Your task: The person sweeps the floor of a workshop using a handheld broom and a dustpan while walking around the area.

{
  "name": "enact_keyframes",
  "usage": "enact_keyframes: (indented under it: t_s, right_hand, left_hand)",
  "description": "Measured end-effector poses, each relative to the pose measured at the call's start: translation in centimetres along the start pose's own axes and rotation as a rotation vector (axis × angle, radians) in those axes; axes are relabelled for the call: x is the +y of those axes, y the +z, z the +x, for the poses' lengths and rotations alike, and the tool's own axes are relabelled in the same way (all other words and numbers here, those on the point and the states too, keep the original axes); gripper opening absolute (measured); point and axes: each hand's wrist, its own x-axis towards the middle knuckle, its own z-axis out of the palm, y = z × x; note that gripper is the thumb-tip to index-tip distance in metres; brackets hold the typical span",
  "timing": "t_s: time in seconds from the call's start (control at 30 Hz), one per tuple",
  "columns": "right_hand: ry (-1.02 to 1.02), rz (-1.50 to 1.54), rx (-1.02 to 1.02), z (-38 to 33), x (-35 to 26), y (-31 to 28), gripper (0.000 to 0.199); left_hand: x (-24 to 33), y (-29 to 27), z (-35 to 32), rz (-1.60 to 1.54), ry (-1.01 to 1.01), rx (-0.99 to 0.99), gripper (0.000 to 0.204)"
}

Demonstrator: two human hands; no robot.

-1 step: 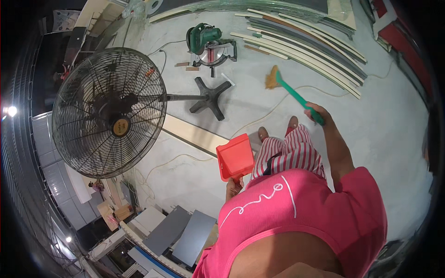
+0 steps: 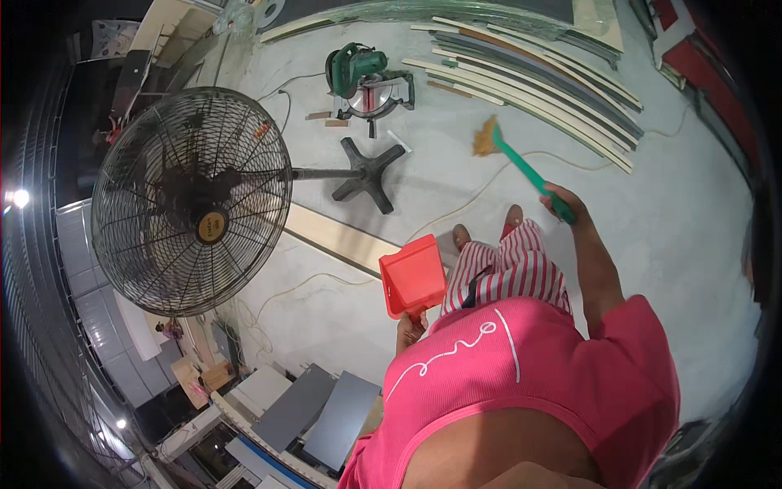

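Note:
My right hand (image 2: 564, 202) is wrapped round the green handle of a hand brush (image 2: 520, 165). The brush reaches away from me to the left, its tan bristles at the far end. Whether the bristles touch the pale floor, I cannot tell. Low on my left side, my left hand (image 2: 410, 329) grips a red dustpan (image 2: 414, 275) by its short handle. The pan's open tray faces up, and its inside shows no visible debris. My body partly hides the left hand and forearm.
A large black pedestal fan (image 2: 191, 200) fills the left, its cross-shaped base (image 2: 368, 174) ahead of me. Beyond stands a green mitre saw (image 2: 362, 77). Long strips (image 2: 529, 85) lie at the far right. A cord (image 2: 464, 210) crosses the floor near a long board (image 2: 338, 236). Grey panels (image 2: 342, 416) lie lower left.
My right hand and the brush have shifted slightly to the right. The left hand and the dustpan stay almost where they were.

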Motion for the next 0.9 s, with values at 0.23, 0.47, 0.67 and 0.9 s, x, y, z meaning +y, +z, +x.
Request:
enact_keyframes:
  t_s: [0.23, 0.47, 0.67, 0.9]
  right_hand:
    - [-0.117, 0.107, 0.133, -9.2, 0.1, -2.1, 0.017]
    - [-0.095, -0.114, -0.14, -9.9, 1.6, -1.0, 0.019]
    - [0.029, -0.091, -0.237, -2.8, 0.5, 3.6, 0.018]
    - [0.209, 0.007, -0.131, 4.1, -2.6, 3.5, 0.018]
  left_hand:
    - [2.6, 2.6, 3.0, 0.007, -0.123, -0.084, 0.037]
    - [4.9, 9.1, 2.1, 0.192, -0.102, -0.228, 0.038]
    - [5.1, 13.8, 1.6, 0.239, -0.075, -0.163, 0.04]
    - [5.2, 16.3, 1.2, 0.328, -0.06, -0.251, 0.043]
